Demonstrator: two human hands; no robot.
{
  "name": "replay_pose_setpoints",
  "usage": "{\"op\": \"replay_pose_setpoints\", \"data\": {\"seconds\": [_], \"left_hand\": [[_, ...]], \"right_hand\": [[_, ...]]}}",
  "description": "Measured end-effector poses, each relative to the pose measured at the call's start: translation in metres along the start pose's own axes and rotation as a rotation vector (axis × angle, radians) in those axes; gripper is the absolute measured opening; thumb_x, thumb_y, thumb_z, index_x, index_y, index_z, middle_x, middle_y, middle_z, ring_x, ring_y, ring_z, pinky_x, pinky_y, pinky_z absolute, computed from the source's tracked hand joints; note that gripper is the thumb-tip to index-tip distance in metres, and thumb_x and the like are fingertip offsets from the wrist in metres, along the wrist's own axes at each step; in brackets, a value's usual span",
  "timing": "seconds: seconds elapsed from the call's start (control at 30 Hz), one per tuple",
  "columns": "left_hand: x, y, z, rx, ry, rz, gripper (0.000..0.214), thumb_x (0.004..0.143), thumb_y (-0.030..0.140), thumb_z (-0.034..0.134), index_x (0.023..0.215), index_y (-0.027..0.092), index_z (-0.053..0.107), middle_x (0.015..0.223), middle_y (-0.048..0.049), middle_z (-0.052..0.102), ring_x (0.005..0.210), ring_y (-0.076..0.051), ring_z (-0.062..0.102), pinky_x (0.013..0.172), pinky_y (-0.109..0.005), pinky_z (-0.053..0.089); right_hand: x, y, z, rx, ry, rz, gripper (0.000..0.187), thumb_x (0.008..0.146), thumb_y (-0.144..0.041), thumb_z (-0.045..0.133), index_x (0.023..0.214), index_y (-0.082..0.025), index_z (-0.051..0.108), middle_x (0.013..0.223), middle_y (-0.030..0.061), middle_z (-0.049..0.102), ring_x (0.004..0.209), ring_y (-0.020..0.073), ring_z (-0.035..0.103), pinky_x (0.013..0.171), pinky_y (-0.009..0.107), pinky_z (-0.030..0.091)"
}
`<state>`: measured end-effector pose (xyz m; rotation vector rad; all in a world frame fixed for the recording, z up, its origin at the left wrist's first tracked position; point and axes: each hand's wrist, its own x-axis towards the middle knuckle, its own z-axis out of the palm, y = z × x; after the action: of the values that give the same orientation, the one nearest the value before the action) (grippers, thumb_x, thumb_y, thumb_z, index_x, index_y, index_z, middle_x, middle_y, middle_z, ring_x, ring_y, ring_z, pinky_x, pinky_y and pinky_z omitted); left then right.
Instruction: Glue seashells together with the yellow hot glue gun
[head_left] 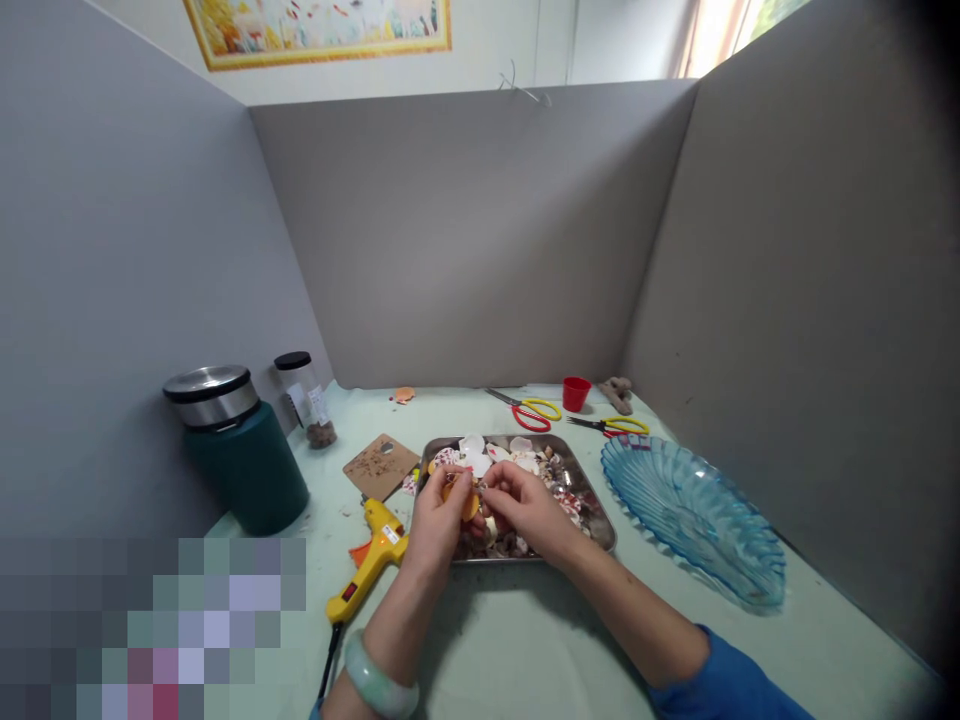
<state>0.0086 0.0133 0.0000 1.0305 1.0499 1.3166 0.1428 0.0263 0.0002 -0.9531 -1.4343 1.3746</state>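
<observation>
My left hand (pixel 436 522) is closed around an orange shell (pixel 471 506), held over the front half of a metal tray (pixel 602 522). Close beside it, the thumb and fingers of my right hand (pixel 531 508) are pinched together at the shell's right side. Whatever sits between those right fingertips is too small to make out. White, speckled and brown shells (pixel 474 462) fill much of the tray below and behind both hands. A yellow glue gun (pixel 367 575) lies left of my left wrist, its cord running toward the front edge.
A teal canister (pixel 244 465), a black-lidded jar (pixel 306 400) and a brown board (pixel 380 466) are on the left. At the back are scissors (pixel 531 408), a red cup (pixel 576 394) and pliers (pixel 609 426). A blue ribbed dish (pixel 694 515) lies right. Grey panels (pixel 472 240) enclose the table.
</observation>
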Motion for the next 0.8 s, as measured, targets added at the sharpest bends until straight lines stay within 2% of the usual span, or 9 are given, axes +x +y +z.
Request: {"op": "replay_pose_setpoints", "data": {"seconds": [0.17, 0.33, 0.43, 0.5, 0.67, 0.73, 0.8], "left_hand": [[0.003, -0.006, -0.002, 0.031, -0.018, 0.007, 0.037, 0.077, 0.052, 0.064, 0.091, 0.02, 0.051, 0.057, 0.0059, 0.057, 0.042, -0.011, 0.053, 0.041, -0.021, 0.046], [0.002, -0.006, 0.001, 0.071, 0.072, 0.017, 0.031, 0.076, 0.043, 0.067, 0.092, 0.021, 0.052, 0.063, 0.0048, 0.057, 0.047, -0.011, 0.056, 0.043, -0.019, 0.045], [0.001, -0.005, 0.003, 0.072, 0.045, 0.0, 0.024, 0.077, 0.039, 0.063, 0.087, 0.02, 0.054, 0.062, 0.0041, 0.057, 0.044, -0.01, 0.053, 0.041, -0.02, 0.044], [0.001, -0.004, 0.002, 0.064, 0.004, 0.023, 0.02, 0.078, 0.037, 0.061, 0.088, 0.021, 0.054, 0.062, 0.0042, 0.056, 0.045, -0.01, 0.052, 0.043, -0.02, 0.043], [0.002, -0.005, 0.001, 0.078, 0.001, 0.053, 0.015, 0.078, 0.029, 0.058, 0.09, 0.021, 0.054, 0.063, 0.0039, 0.055, 0.048, -0.01, 0.052, 0.044, -0.019, 0.041], [0.002, -0.004, 0.001, 0.065, 0.01, 0.051, 0.014, 0.078, 0.029, 0.058, 0.089, 0.021, 0.054, 0.064, 0.004, 0.054, 0.048, -0.01, 0.051, 0.045, -0.019, 0.04], [0.001, -0.003, 0.001, 0.047, 0.006, 0.052, 0.014, 0.079, 0.031, 0.057, 0.088, 0.021, 0.053, 0.066, 0.0037, 0.054, 0.049, -0.01, 0.051, 0.045, -0.02, 0.04]], "right_hand": [[0.001, 0.003, 0.0, -0.144, 0.078, -0.045, 0.019, 0.08, -0.037, 0.062, 0.076, -0.021, 0.052, 0.057, -0.0073, 0.051, 0.046, 0.0093, 0.042, 0.045, 0.021, 0.031], [0.001, 0.007, -0.003, -0.251, 0.027, -0.106, 0.023, 0.081, -0.041, 0.061, 0.073, -0.021, 0.052, 0.059, -0.0054, 0.051, 0.054, 0.012, 0.047, 0.051, 0.023, 0.034], [0.003, 0.01, -0.005, -0.272, 0.054, -0.089, 0.028, 0.08, -0.046, 0.063, 0.075, -0.021, 0.054, 0.059, -0.0046, 0.053, 0.054, 0.0133, 0.048, 0.049, 0.024, 0.033], [0.004, 0.011, -0.005, -0.224, 0.013, -0.065, 0.031, 0.08, -0.051, 0.062, 0.079, -0.021, 0.055, 0.061, -0.0035, 0.057, 0.053, 0.0139, 0.05, 0.048, 0.024, 0.034], [0.003, 0.011, -0.006, -0.234, -0.036, -0.041, 0.033, 0.081, -0.053, 0.063, 0.076, -0.021, 0.056, 0.06, -0.0035, 0.057, 0.049, 0.012, 0.046, 0.046, 0.023, 0.032], [0.003, 0.009, -0.006, -0.247, -0.013, -0.041, 0.033, 0.08, -0.053, 0.063, 0.08, -0.02, 0.058, 0.061, -0.0026, 0.059, 0.05, 0.0132, 0.049, 0.047, 0.024, 0.036], [0.003, 0.007, -0.007, -0.283, -0.03, -0.076, 0.033, 0.082, -0.053, 0.062, 0.084, -0.02, 0.064, 0.071, 0.001, 0.065, 0.062, 0.0173, 0.058, 0.057, 0.027, 0.045]]}}
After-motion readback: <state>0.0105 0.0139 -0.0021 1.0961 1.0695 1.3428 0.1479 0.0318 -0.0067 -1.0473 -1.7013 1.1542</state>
